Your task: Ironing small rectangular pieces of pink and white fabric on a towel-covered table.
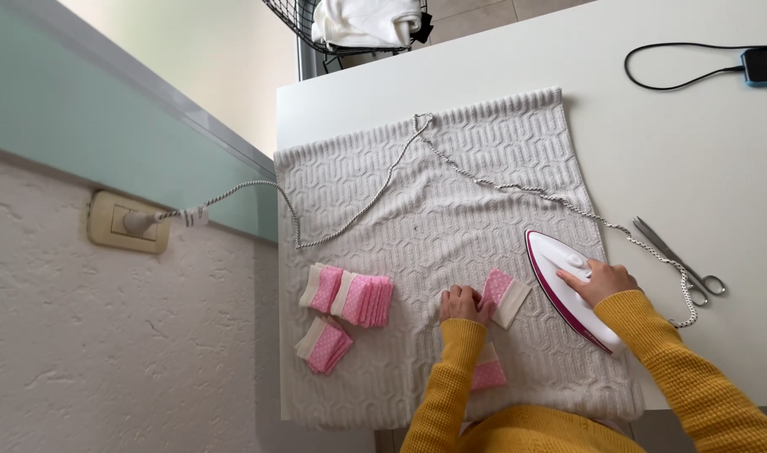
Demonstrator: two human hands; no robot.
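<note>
Pink patch [502, 295] with white strip lies on the towel [450, 210], near the table's [694, 168] front edge, roughly mid-towel. Left hand [464, 304] pins its left end, fingers curled down on the fabric, likely to keep it flat and stop it sliding. Right hand [601, 280] wraps the handle of the iron [572, 289], just right of the patch, nose pointing away from the person; sole looks down on the towel, not on the patch. Towel serves as ironing pad, protects the table.

Another pink piece [487, 369] sits at the front edge under the left sleeve. Stacks of pink pieces [350, 302] lie towards the towel's left edge, well clear of the iron, apparently sorted in piles. Cord [375, 189] loops across the towel's far half to the wall socket [130, 222] off the left edge, slack. Scissors [681, 262] on bare table right of the towel, shut. Phone [765, 65] with cable at far right corner. Wire basket [350, 25] with white cloth beyond the far edge.
</note>
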